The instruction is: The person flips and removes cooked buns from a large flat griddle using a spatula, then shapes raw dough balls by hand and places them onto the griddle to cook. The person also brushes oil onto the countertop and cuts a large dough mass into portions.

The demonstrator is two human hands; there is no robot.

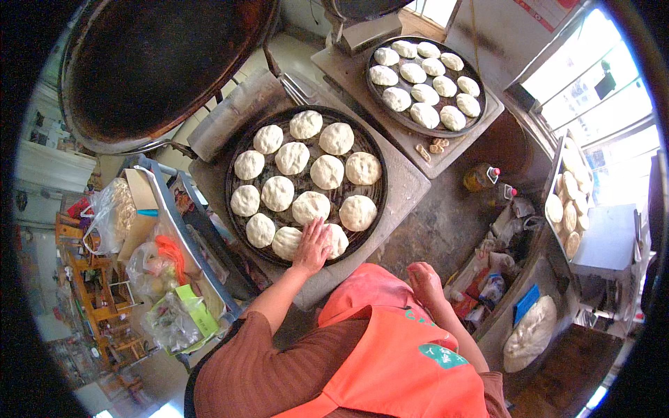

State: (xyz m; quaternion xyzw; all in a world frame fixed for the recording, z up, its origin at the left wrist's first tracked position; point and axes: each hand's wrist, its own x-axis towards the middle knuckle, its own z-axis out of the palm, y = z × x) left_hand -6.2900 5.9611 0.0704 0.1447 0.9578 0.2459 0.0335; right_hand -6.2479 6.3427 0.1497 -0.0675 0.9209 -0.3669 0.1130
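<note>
My left hand (313, 248) lies palm down at the near edge of a round dark baking pan (385, 183), its fingers over the gap between two flattened dough rounds and touching the dough round (338, 241) on the right. Part of that round is hidden under the hand. Several more pale dough rounds (327, 172) are spread over the pan. My right hand (424, 279) hangs by the orange apron, away from the pan, with its fingers bent and nothing visible in it; whether it is fully closed is unclear.
A second round pan (483, 112) of dough rounds stands at the back right, with peanuts (423, 152) near it. A large raised lid (167, 68) fills the upper left. A cart (183, 230) with bags is at left. Bottles (478, 177), a bread tray (553, 183) and a big dough lump (531, 334) are at right.
</note>
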